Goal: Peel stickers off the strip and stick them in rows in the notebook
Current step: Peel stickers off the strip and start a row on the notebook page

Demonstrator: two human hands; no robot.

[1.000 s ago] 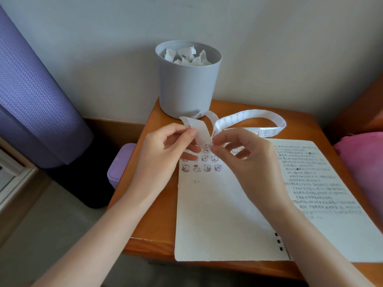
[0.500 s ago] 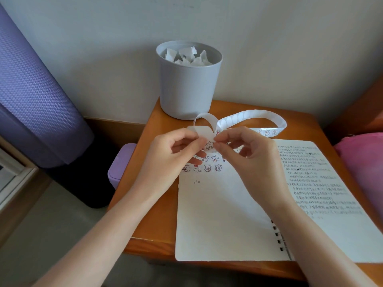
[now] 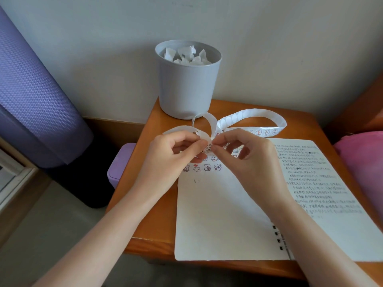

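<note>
With left hand (image 3: 172,156) pinches the strip (image 3: 248,113), with right hand (image 3: 250,162) nips at a sticker (image 3: 209,148), just above the notebook (image 3: 217,214). Looks early yet: few short rows (image 3: 202,167) stuck up top, most of page left to fill.

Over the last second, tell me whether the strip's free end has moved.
Yes. The strip's free end, which stood up against the base of the grey bin, now curls down and left over the left hand.

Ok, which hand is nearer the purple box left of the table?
Left. The left hand pinches the sticker strip just right of the purple box; the right hand is farther right, over the notebook.
</note>
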